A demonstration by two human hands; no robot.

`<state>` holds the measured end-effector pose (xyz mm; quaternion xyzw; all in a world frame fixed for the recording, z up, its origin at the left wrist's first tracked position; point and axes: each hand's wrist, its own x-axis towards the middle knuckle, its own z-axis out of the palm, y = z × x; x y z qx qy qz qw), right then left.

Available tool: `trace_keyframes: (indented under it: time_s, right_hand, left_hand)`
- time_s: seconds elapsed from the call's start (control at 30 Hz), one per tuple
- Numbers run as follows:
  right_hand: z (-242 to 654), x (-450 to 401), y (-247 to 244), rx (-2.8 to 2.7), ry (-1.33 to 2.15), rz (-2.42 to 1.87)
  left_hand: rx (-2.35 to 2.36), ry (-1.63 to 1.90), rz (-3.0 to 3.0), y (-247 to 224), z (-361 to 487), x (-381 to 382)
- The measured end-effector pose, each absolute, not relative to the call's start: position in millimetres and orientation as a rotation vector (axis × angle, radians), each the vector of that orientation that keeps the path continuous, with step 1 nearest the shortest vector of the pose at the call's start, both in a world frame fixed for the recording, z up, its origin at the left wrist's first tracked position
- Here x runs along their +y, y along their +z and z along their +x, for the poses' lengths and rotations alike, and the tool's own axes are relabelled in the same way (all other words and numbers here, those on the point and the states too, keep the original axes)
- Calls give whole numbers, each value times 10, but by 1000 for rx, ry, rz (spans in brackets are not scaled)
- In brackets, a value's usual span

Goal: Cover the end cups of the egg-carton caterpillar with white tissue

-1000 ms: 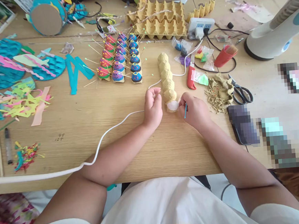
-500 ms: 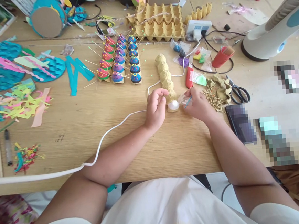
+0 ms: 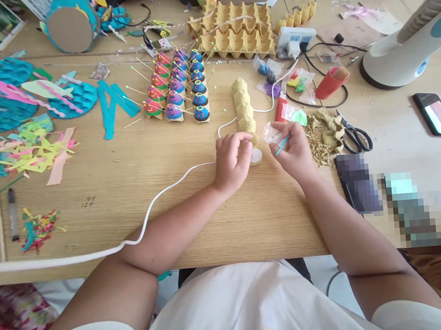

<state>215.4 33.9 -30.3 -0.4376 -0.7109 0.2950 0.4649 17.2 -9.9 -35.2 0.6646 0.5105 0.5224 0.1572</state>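
Observation:
A strip of yellow egg carton cups (image 3: 243, 104) runs away from me on the table, and the cup at its near end carries white clay (image 3: 256, 156). My left hand (image 3: 232, 159) curls round the left side of that near end, thumb and fingertips against the carton, partly covering it. Just to the right, my right hand (image 3: 294, 149) is closed on a small clear plastic bag (image 3: 270, 133) and a thin blue stick (image 3: 283, 145), a little apart from the strip. What is inside the bag is hard to make out.
Painted carton strips with pins (image 3: 175, 97) stand behind left. To the right are a red-handled cutter (image 3: 281, 104), torn carton scraps (image 3: 323, 131), black scissors (image 3: 355, 136) and a phone (image 3: 436, 113). A white cable (image 3: 148, 211) crosses the table and my left forearm.
My right hand has drawn slightly right and up from the near cup, taking the bag and blue stick along. My left hand stays by the strip, thumb closer to the clay.

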Motion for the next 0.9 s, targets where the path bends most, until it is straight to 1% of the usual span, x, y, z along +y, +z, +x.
trace_keyframes:
  time_s: [0.1, 0.27, 0.37, 0.57, 0.7, 0.8, 0.9]
  right_hand:
    - [2122, 308, -304, -1788, 759, -918]
    - [2100, 237, -253, -1971, 528, -782]
    - [2110, 225, -234, -2028, 442, -743]
    - [2146, 232, -217, -2053, 384, -744]
    - [2129, 248, -251, -1851, 563, -759]
    - [2081, 247, -250, -1580, 855, -872]
    - [2027, 222, -192, -1388, 1157, -967]
  left_hand:
    - [1402, 1570, 1937, -317, 160, -104]
    - [1412, 1562, 1978, -313, 147, -112]
    - [1398, 1530, 1973, -310, 147, -111]
    - [1245, 1462, 1956, -330, 138, -81]
    - [1222, 1570, 1854, -386, 127, -57]
    - [1175, 1641, 1817, -386, 121, -55]
    - [1206, 1590, 1851, -349, 115, -67]
